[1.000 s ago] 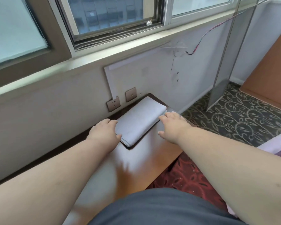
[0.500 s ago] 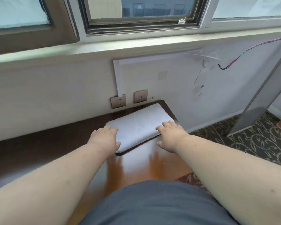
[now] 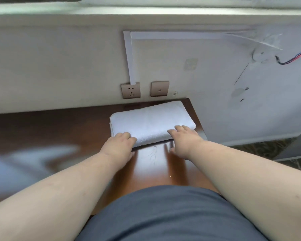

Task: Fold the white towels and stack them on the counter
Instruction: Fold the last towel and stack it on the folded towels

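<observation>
Folded white towel [image 3: 151, 122] lies at far right of worktop [image 3: 59, 129], below 2 wall sockets [image 3: 130, 90]. Left hand [image 3: 119, 145] and right hand [image 3: 184, 140] rest on its near edge, fingers [image 3: 178, 128] relaxed, gripping nothing. Step: squaring the placed towel. Next likely: release, fetch another towel.

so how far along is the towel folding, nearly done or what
Done: one white towel lies folded on the wooden counter below the wall sockets. In hand: the left hand and right hand rest on its near edge, fingers fairly flat, as if squaring it. Left: no other towels are in view, so I cannot tell how many remain.
</observation>
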The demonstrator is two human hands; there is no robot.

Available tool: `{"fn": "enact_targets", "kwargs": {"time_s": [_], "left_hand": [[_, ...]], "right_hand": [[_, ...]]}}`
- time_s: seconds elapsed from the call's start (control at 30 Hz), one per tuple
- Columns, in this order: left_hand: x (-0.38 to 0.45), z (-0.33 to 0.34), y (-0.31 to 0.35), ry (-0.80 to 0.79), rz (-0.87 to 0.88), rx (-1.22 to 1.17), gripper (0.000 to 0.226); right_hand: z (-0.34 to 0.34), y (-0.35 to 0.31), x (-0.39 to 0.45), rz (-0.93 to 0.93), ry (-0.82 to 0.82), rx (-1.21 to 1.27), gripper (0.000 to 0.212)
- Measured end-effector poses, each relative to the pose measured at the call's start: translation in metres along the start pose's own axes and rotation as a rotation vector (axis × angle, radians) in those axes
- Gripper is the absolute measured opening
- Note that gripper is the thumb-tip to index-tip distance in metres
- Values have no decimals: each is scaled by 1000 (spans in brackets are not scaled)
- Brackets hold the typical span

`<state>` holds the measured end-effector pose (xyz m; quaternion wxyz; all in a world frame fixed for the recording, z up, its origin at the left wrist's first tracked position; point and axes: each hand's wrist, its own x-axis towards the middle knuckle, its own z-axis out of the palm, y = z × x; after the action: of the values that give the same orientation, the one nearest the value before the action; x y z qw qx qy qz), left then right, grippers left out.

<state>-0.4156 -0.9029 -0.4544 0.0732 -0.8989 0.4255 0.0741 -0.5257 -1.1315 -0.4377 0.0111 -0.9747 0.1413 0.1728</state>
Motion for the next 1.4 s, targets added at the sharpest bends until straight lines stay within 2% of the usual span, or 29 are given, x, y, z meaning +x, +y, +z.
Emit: {"fn": "enact_targets", "kwargs": {"time_s": [0.23, 0.43, 0.6, 0.7, 0.73, 0.83, 0.9, 1.0, 1.1, 1.17, 1.27, 1.4], "left_hand": [[17, 20, 16, 47, -24, -12, 53], [33, 21, 16, -13, -115, 74, 65], [48, 15, 11, 18, -112, 101, 44], [51, 4, -2, 89, -130, 88, 43], [50, 1, -7, 106, -146, 90, 43], [42, -14, -22, 146, -171, 104, 36], [37, -29, -35, 188, -150, 94, 34], [29, -59, -53, 184, -86, 126, 41], [16, -92, -69, 141, 3, 217, 57], [7, -113, -77, 139, -16, 209, 50], [-4, -137, -94, 176, -96, 158, 21], [-22, -161, -136, 187, -120, 154, 25]], "right_hand": [[29, 9, 22, -39, 79, 29, 66], [39, 14, 41, 1, 114, -14, 65], [35, 10, 55, 17, 158, -42, 64], [24, 11, 61, 27, 185, -97, 74], [20, 12, 62, 27, 196, -104, 71], [3, 15, 59, 6, 301, -61, 41], [-16, 13, 54, -12, 392, -36, 31], [-53, 8, 44, -31, 455, -27, 29], [-90, 4, 34, -48, 468, -43, 25], [-109, -4, 27, -63, 466, -45, 22], [-132, -21, 18, -96, 442, -26, 21], [-167, -49, 9, -179, 392, -15, 18]]}}
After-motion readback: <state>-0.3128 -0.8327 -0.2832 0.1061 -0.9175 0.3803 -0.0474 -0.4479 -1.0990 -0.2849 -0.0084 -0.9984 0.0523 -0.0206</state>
